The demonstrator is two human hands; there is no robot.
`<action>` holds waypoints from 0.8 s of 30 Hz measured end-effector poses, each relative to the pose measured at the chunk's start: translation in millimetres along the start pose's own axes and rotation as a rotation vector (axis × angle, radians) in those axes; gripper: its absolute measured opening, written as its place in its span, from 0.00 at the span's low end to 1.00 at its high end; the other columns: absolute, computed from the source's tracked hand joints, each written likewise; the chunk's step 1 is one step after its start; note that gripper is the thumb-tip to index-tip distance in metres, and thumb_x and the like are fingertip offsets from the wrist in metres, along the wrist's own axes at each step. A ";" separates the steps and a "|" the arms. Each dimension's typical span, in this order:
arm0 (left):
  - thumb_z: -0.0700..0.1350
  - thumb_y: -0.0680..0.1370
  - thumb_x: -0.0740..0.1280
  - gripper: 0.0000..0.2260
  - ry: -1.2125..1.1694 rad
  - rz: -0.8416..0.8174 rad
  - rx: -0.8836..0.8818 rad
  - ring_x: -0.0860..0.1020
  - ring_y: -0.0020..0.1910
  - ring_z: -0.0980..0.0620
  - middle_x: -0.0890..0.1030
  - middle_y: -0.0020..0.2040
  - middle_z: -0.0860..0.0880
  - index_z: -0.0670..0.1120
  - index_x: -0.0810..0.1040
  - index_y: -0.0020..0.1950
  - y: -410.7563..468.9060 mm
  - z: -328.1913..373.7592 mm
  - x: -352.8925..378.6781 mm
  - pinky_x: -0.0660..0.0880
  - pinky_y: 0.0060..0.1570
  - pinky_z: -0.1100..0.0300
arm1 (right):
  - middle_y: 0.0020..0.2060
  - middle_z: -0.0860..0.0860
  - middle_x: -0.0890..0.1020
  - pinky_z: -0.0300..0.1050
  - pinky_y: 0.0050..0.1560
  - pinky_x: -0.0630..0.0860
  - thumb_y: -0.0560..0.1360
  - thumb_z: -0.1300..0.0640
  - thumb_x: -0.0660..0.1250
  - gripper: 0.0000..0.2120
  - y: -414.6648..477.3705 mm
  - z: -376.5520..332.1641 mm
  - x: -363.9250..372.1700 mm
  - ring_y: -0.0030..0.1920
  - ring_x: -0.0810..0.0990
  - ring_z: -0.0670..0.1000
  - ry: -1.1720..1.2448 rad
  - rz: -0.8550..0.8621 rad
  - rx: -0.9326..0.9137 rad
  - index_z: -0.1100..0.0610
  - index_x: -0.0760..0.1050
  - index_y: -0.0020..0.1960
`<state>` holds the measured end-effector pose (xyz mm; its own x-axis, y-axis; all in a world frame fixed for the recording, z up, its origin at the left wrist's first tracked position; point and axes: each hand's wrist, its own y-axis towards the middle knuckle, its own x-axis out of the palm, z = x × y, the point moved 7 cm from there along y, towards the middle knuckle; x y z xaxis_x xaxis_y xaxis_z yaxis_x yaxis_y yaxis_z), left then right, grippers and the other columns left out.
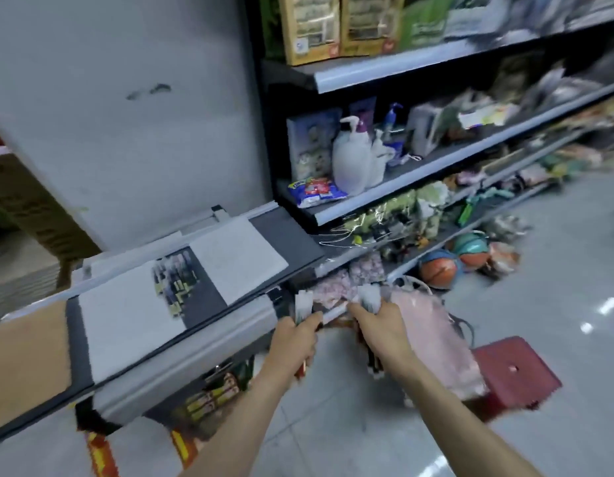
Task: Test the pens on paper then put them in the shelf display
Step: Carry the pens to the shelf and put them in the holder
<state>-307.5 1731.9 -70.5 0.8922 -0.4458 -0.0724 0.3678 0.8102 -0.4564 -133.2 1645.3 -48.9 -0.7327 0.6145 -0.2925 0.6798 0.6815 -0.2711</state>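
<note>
while left hand (293, 339) and right hand (381, 327) each grip pens (369, 299), 4 o'clock of shelf (195, 339), placing looks pending; testing unclear.

Two bunches of white-topped pens (303, 306). Two tan cardboard boxes (310, 25) at twelve o'clock. Two white plastic pump bottles (350, 163). One dark red plastic stool (515, 373) at four o'clock.

grey shelf (202, 335) w/ paper sheets (236, 259), blurred pack (175, 280) between

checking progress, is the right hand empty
No, the right hand grips a bundle of white-capped pens, its fingers curled round them.
</note>
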 end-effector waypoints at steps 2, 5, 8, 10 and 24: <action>0.51 0.79 0.72 0.17 0.029 -0.083 0.002 0.65 0.21 0.51 0.68 0.25 0.50 0.48 0.69 0.36 -5.6 5.7 68.0 0.61 0.25 0.61 | 0.23 0.53 0.78 0.43 0.29 0.70 0.72 0.49 0.71 0.17 0.7 20.3 -64.5 0.24 0.75 0.50 0.025 0.078 0.049 0.57 0.74 0.29; 0.52 0.78 0.72 0.16 0.141 -0.213 0.028 0.66 0.22 0.50 0.69 0.25 0.50 0.48 0.70 0.37 -17.4 15.1 177.4 0.62 0.26 0.60 | 0.22 0.53 0.76 0.46 0.28 0.69 0.70 0.49 0.69 0.16 -0.1 53.0 -162.8 0.23 0.73 0.53 0.115 0.177 0.084 0.54 0.75 0.26; 0.47 0.81 0.70 0.14 0.166 -0.349 0.024 0.63 0.21 0.52 0.67 0.25 0.51 0.48 0.68 0.40 -26.9 17.2 286.9 0.60 0.24 0.63 | 0.22 0.52 0.73 0.46 0.28 0.68 0.68 0.49 0.69 0.16 -0.8 80.3 -257.2 0.23 0.70 0.52 0.114 0.283 0.087 0.52 0.70 0.26; 0.47 0.81 0.70 0.15 0.212 -0.419 0.021 0.62 0.21 0.52 0.66 0.25 0.51 0.49 0.67 0.38 -38.7 16.5 360.6 0.59 0.25 0.63 | 0.21 0.49 0.73 0.43 0.27 0.69 0.71 0.50 0.70 0.18 -1.4 99.7 -321.7 0.22 0.71 0.49 0.091 0.344 0.097 0.52 0.70 0.26; 0.48 0.81 0.70 0.15 0.416 -0.646 0.028 0.66 0.21 0.53 0.69 0.25 0.51 0.48 0.69 0.38 -30.0 27.3 664.2 0.63 0.27 0.61 | 0.24 0.56 0.71 0.48 0.31 0.71 0.70 0.51 0.69 0.18 67.4 178.0 -581.6 0.25 0.71 0.53 0.210 0.573 0.231 0.59 0.67 0.29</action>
<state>281.2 1421.9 -80.7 0.3281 -0.9358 -0.1288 0.7940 0.3471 -0.4992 344.5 1263.1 -60.4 -0.2270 0.9357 -0.2701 0.9370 0.1342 -0.3226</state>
